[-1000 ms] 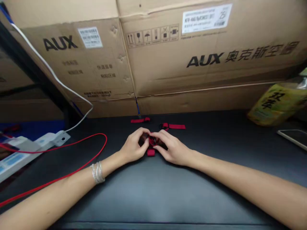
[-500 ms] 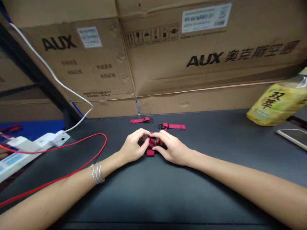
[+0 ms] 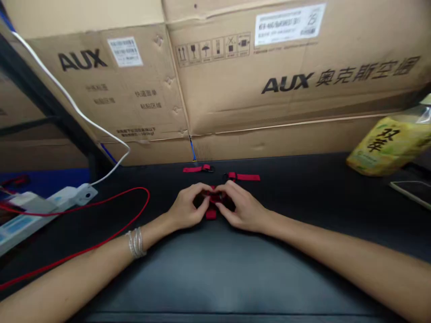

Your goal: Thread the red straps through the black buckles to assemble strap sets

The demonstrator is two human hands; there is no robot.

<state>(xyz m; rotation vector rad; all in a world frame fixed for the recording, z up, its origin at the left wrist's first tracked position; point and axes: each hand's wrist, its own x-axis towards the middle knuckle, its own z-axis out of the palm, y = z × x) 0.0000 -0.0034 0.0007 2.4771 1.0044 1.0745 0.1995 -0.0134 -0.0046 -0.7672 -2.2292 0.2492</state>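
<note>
Both hands meet at the middle of the dark tabletop (image 3: 215,269). Between their fingertips is a red webbing strap (image 3: 211,214), its lower end hanging out below the fingers. My left hand (image 3: 189,205) pinches it from the left, and my right hand (image 3: 243,207) pinches it from the right. A dark part shows at the fingertips, too small and dim to make out. Just beyond the hands lie two more red straps: one with a black ring at its right end (image 3: 197,169), the other with a black buckle at its left end (image 3: 247,177).
Large cardboard boxes (image 3: 229,103) wall off the back. At the left are a white power strip (image 3: 33,215), a white cable (image 3: 72,101) and a red cable (image 3: 134,220) passing by my left forearm. A yellow-labelled bottle (image 3: 380,143) and a phone (image 3: 414,190) are at the right.
The fingers have shifted slightly around the strap, and the right fingertips have drawn a little apart from the thumb. The other straps have not moved. The picture is darker on the table.
</note>
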